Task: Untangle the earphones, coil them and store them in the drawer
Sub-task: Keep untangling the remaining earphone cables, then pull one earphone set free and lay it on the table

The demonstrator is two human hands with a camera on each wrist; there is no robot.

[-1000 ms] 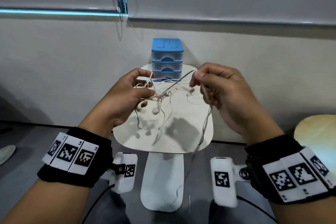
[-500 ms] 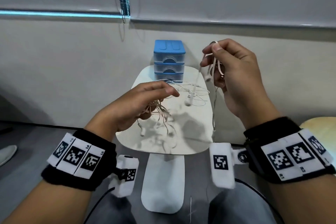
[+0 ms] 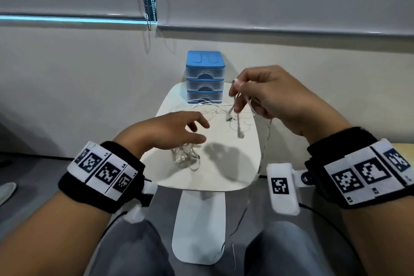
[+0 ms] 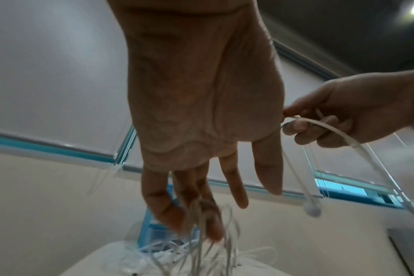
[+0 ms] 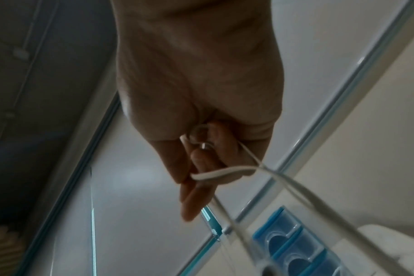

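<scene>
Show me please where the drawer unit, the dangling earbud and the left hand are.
drawer unit [image 3: 205, 60], head view, blue lid.
dangling earbud [image 3: 241, 135], head view, bud tip.
left hand [image 3: 167, 129], head view, back of the hand.

Left hand [image 3: 170, 132] held low, palm down, fingers [image 4: 234, 186] loosely spread; right hand [image 3: 275, 98] raised higher, thumb and forefinger pinched together
</scene>
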